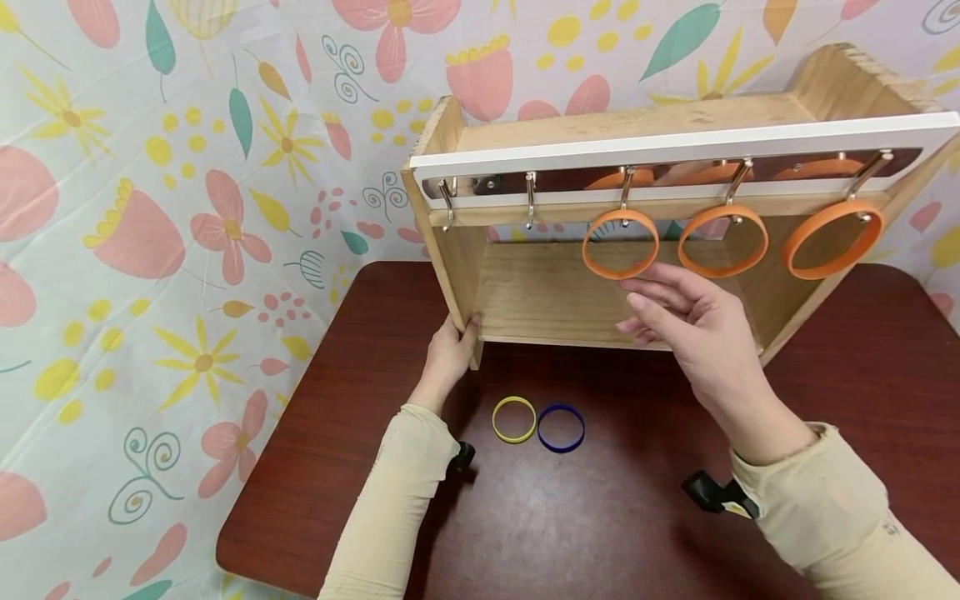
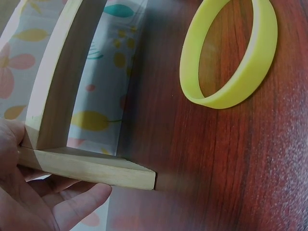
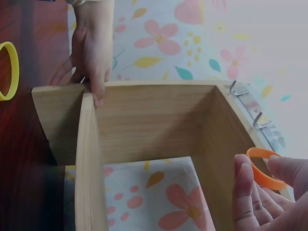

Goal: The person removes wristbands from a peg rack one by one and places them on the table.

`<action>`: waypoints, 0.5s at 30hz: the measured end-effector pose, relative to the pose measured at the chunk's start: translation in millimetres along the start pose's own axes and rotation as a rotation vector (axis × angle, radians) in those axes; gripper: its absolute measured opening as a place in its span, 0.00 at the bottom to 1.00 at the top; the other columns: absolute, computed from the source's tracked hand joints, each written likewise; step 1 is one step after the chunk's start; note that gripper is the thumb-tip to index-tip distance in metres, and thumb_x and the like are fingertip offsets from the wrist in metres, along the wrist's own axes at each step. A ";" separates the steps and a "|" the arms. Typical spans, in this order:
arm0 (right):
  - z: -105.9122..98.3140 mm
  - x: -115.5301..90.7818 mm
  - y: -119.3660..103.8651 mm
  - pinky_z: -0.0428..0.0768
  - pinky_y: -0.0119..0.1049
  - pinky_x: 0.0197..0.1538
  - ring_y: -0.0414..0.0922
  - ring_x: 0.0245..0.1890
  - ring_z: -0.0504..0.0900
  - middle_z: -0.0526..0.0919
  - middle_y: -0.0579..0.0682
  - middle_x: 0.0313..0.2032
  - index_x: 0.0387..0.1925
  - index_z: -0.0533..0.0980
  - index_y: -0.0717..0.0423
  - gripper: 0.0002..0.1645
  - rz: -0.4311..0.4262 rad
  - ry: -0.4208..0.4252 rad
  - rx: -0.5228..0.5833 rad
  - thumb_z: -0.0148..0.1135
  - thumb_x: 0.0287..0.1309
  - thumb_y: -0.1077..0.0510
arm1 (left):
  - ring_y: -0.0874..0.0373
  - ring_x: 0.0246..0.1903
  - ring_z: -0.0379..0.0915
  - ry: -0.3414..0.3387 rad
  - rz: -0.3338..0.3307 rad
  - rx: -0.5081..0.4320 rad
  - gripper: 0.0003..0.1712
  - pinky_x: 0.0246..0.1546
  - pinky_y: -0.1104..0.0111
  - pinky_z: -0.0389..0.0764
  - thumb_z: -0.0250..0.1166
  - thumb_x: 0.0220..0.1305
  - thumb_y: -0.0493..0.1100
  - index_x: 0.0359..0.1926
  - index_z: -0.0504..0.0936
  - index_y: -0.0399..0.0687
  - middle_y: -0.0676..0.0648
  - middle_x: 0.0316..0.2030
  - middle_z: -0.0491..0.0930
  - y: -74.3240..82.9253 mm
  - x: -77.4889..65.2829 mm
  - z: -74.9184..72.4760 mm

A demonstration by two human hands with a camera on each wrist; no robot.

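A wooden rack [image 1: 555,292] with a row of metal hooks stands on a dark red table [image 1: 600,517]. Three orange rings [image 1: 621,243] [image 1: 723,242] [image 1: 832,239] hang on the three right-hand hooks. My left hand [image 1: 450,350] grips the rack's lower left corner [image 2: 86,166], thumb on the front edge. My right hand [image 1: 675,317] hovers with relaxed fingers just below the leftmost orange ring [image 3: 262,173] and holds nothing. A yellow ring [image 1: 513,419] and a blue ring [image 1: 561,427] lie flat on the table in front of the rack.
Two hooks [image 1: 447,204] [image 1: 530,200] at the rack's left end are bare. A flowered cloth [image 1: 150,250] covers the wall behind and to the left. The table's left edge lies close to my left forearm.
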State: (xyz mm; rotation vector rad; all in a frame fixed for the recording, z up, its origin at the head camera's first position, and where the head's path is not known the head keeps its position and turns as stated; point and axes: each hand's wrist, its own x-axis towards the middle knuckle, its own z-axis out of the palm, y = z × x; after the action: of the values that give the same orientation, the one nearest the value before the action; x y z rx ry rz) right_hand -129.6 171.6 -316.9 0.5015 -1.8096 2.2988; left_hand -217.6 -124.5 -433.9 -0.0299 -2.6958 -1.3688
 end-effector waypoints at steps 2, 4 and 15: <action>1.2 0.4 -0.8 0.83 0.34 0.31 0.44 0.27 0.86 0.87 0.51 0.42 0.56 0.74 0.68 0.19 -0.007 0.016 0.008 0.59 0.62 0.72 | 0.48 0.44 0.80 0.001 -0.002 0.002 0.22 0.44 0.57 0.80 0.52 0.74 0.55 0.58 0.74 0.46 0.40 0.46 0.82 0.3 -0.1 -0.1; 2.4 0.8 -1.6 0.82 0.34 0.31 0.45 0.27 0.86 0.87 0.52 0.41 0.55 0.74 0.69 0.18 -0.009 0.031 0.019 0.59 0.62 0.72 | 0.48 0.44 0.80 0.000 -0.004 0.004 0.22 0.44 0.57 0.80 0.52 0.74 0.55 0.58 0.74 0.46 0.41 0.46 0.82 0.8 -0.2 -0.4; 9.8 3.1 -7.2 0.81 0.33 0.27 0.46 0.23 0.86 0.87 0.53 0.34 0.45 0.79 0.67 0.11 -0.025 0.107 0.004 0.63 0.60 0.71 | 0.48 0.44 0.80 -0.004 -0.002 0.002 0.23 0.43 0.57 0.80 0.52 0.75 0.55 0.60 0.73 0.46 0.40 0.47 0.82 0.8 -0.5 -0.1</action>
State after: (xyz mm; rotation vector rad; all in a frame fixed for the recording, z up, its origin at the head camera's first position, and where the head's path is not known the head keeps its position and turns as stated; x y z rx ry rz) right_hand -128.6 163.7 -307.2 0.3915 -1.7397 2.2674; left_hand -217.0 -124.1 -433.2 -0.0291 -2.7010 -1.3681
